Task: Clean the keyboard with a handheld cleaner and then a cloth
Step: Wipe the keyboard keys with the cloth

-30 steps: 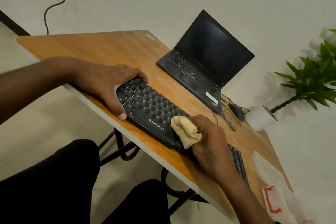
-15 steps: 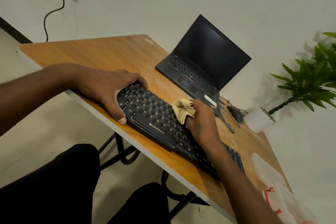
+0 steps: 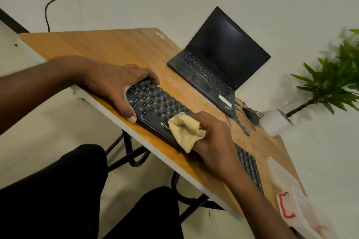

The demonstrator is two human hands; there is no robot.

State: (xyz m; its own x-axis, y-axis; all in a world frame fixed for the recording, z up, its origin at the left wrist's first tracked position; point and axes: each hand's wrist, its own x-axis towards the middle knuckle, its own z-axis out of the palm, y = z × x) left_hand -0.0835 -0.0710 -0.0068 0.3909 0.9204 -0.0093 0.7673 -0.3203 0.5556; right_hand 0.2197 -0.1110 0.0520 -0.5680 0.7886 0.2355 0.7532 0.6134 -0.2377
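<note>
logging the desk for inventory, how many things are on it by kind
keyboards: 1, the black keyboard
laptops: 1, the open laptop
mice: 1, the black mouse
cloths: 1, the yellow cloth gripped by the right hand
plants: 1, the potted plant
plastic bags: 1, the bag
total: 6

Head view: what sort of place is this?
Probably a home or small office desk: a wooden table against a plain wall, holding an open laptop, a keyboard and a potted plant.
</note>
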